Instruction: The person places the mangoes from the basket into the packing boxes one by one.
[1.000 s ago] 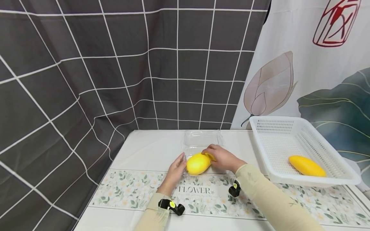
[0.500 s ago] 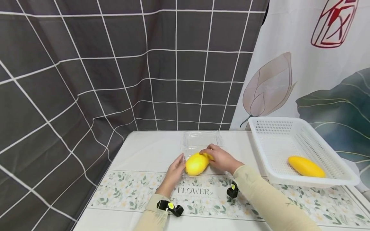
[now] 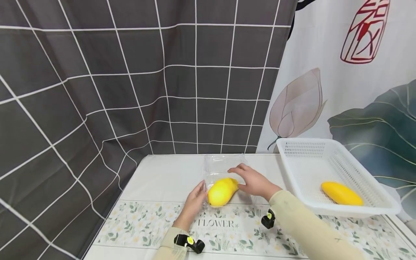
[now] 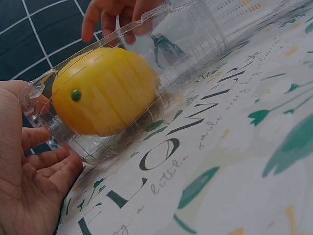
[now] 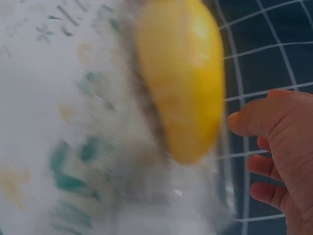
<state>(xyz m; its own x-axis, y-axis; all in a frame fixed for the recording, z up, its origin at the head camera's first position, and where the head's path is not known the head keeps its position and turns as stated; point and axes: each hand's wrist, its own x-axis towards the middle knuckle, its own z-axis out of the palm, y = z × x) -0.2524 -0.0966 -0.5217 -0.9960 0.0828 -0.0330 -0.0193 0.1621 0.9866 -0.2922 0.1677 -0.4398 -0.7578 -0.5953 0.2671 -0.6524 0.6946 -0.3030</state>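
A yellow mango (image 3: 222, 192) lies in the near half of a clear plastic clamshell box (image 3: 225, 164), whose lid stands open toward the back. My left hand (image 3: 196, 200) grips the box's left edge. In the left wrist view, the fingers of that left hand (image 4: 36, 183) curl about the clear end wall, beside the mango's end with the green dot. My right hand (image 3: 257, 183) is just right of the mango's narrow tip, fingers apart and holding nothing. The right wrist view shows a gap between the right thumb and the blurred mango (image 5: 181, 73).
A white plastic basket (image 3: 308, 162) stands to the right with another yellow mango (image 3: 342, 193) in it. The table's cover (image 3: 172, 177) carries a floral band. A dark grid curtain (image 3: 182, 83) hangs behind and to the left.
My right hand has let go of the mango's tip and drawn slightly right, fingers spreading. The left hand keeps its hold on the box. The head view has tilted up a little.
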